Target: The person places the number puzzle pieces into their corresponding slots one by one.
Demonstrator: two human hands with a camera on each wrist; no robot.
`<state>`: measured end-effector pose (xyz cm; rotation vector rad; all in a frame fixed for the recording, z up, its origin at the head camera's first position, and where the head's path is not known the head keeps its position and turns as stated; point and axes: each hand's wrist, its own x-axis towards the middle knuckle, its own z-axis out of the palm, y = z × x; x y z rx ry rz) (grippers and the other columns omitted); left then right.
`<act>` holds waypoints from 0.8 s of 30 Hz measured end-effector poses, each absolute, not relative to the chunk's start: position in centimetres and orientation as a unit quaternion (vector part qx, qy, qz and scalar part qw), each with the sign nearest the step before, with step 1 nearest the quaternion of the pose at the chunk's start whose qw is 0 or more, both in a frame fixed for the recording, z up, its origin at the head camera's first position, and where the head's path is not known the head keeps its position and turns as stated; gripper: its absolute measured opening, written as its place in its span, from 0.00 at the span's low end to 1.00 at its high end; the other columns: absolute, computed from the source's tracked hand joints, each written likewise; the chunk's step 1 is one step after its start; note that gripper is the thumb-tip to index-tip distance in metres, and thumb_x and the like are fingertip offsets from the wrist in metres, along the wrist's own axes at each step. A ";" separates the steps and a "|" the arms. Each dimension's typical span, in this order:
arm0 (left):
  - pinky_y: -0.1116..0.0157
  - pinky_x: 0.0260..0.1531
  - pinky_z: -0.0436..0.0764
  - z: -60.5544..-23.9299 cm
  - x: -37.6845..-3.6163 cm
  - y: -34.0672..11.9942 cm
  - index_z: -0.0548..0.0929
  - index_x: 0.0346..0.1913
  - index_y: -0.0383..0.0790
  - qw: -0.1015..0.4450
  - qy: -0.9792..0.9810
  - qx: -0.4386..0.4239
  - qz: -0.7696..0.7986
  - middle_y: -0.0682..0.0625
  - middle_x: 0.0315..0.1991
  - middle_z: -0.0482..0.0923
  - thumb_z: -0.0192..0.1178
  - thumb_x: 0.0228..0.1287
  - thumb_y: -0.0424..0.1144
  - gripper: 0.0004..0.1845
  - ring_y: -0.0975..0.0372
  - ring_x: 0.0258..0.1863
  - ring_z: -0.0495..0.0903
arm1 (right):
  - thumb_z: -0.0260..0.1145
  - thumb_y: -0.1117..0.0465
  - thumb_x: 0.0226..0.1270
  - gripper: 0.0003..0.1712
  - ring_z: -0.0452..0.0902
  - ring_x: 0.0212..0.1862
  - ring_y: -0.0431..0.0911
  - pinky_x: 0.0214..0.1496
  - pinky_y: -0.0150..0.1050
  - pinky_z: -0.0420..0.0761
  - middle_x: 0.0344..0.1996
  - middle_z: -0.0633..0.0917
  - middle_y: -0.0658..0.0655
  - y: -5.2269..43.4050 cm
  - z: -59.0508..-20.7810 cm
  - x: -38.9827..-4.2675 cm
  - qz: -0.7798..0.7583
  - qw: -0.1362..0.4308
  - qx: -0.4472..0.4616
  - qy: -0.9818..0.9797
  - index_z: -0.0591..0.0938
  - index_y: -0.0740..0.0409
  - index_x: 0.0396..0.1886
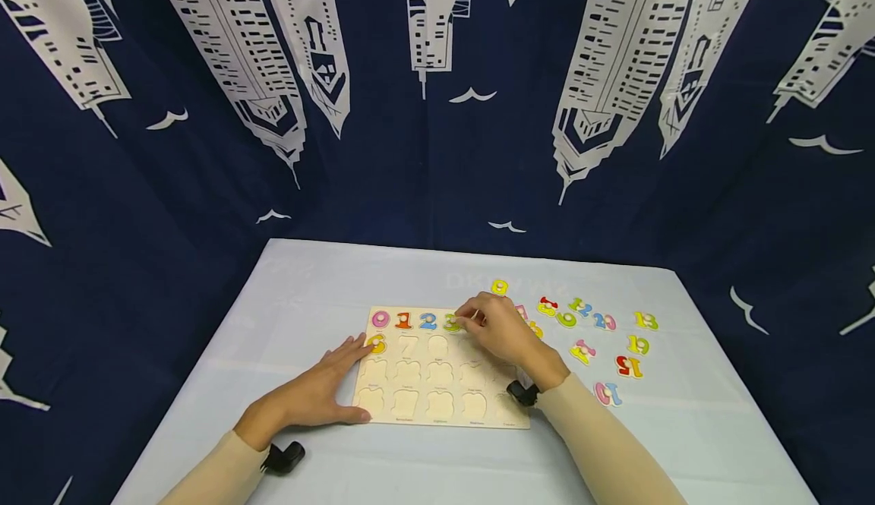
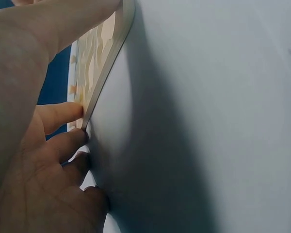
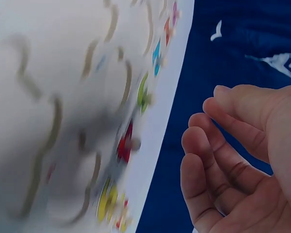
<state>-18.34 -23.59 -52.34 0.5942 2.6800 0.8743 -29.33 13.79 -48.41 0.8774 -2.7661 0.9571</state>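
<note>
A: Surroundings?
B: Navy skyline curtain [image 1: 437, 110] behind a pale desk [image 1: 307, 277].
A: Board?
B: Wooden number puzzle board [image 1: 440, 383] lies mid-desk; loose numbers [image 1: 604, 338] to its right.
A: Grips?
B: Left hand [image 1: 311, 395] flat, steadying the board's edge. Right hand [image 1: 502, 330], fingers curled, at the top row; contents indeterminate.

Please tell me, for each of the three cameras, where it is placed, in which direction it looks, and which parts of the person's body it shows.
Head: on the head, looking forward and down at the puzzle board on the table; both hands and sleeves show.
Left wrist: along the left hand, whose fingers touch the board's edge.
Right wrist: past the right hand, fingers loosely curled, at blurred number pieces.
All three views share the board.
</note>
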 end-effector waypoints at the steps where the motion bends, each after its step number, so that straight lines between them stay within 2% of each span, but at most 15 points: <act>1: 0.27 0.93 0.54 -52.4 -18.3 -23.6 0.62 0.94 0.39 0.130 0.922 0.204 0.301 0.39 0.99 0.48 0.87 0.64 0.62 0.65 0.36 0.98 0.49 | 0.81 0.64 0.78 0.06 0.84 0.39 0.38 0.43 0.33 0.86 0.41 0.95 0.51 14.3 -48.4 -29.3 0.313 0.043 0.282 -0.906 0.98 0.58 0.50; 12: 0.27 0.93 0.55 -52.1 -18.2 -23.7 0.62 0.94 0.40 0.133 0.922 0.201 0.301 0.39 0.98 0.49 0.86 0.64 0.63 0.65 0.37 0.98 0.49 | 0.81 0.64 0.79 0.05 0.85 0.41 0.40 0.42 0.34 0.86 0.43 0.95 0.51 20.3 -48.3 -29.1 0.318 0.052 0.238 -0.916 0.97 0.58 0.50; 17: 0.26 0.93 0.55 -52.0 -18.2 -23.6 0.63 0.94 0.39 0.131 0.922 0.202 0.302 0.39 0.99 0.49 0.86 0.64 0.63 0.65 0.36 0.98 0.49 | 0.80 0.64 0.80 0.07 0.85 0.42 0.42 0.40 0.32 0.85 0.45 0.96 0.51 23.2 -48.1 -29.0 0.318 0.048 0.209 -0.923 0.97 0.58 0.53; 24: 0.26 0.93 0.55 -52.1 -18.3 -23.6 0.63 0.93 0.39 0.128 0.922 0.205 0.304 0.39 0.98 0.49 0.86 0.64 0.63 0.65 0.36 0.98 0.49 | 0.81 0.61 0.79 0.09 0.85 0.43 0.41 0.44 0.33 0.85 0.46 0.96 0.50 26.7 -48.3 -28.3 0.299 0.043 0.190 -0.934 0.97 0.55 0.54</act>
